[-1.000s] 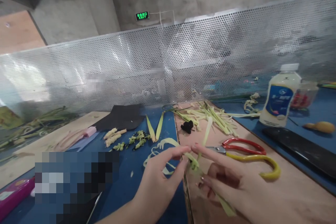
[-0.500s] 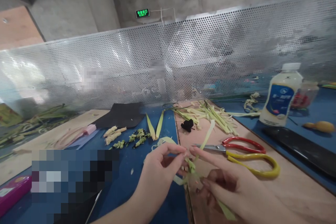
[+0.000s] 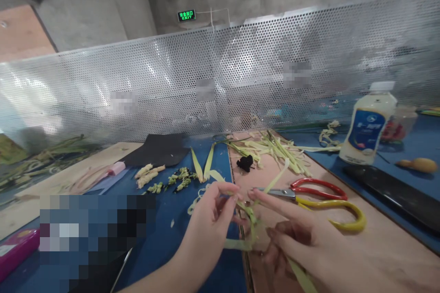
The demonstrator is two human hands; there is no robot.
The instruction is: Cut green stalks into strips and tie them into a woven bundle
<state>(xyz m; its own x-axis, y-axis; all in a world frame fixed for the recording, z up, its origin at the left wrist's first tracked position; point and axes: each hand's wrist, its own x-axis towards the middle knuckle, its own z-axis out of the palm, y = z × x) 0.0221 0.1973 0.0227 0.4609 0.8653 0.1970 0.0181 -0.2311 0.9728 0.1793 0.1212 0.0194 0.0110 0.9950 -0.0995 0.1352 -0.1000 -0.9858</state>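
Observation:
Pale green leaf strips [image 3: 253, 219] are looped and partly knotted between my two hands. My left hand [image 3: 209, 224] pinches a strip between thumb and index finger at the upper side of the knot. My right hand [image 3: 305, 233] has its index finger stretched toward a strip and its thumb below, with a strip end hanging out under the palm. Its lower fingers are curled and partly hidden. Just beyond the right hand lie scissors [image 3: 321, 190] with one red and one yellow handle, resting on a wooden board [image 3: 385, 238].
Leaf strips [image 3: 282, 151] lie piled on the board's far end beside a black clump [image 3: 245, 163]. Small woven pieces [image 3: 182, 178] sit on the blue table. A white bottle [image 3: 367, 123] and a black case [image 3: 392, 192] stand right; a perforated metal screen [image 3: 165, 87] runs behind.
The knot hangs slightly lower and looser, with its loop more drawn out. My left hand has tilted a little, and a strip now sticks up above it. The right hand has shifted slightly right.

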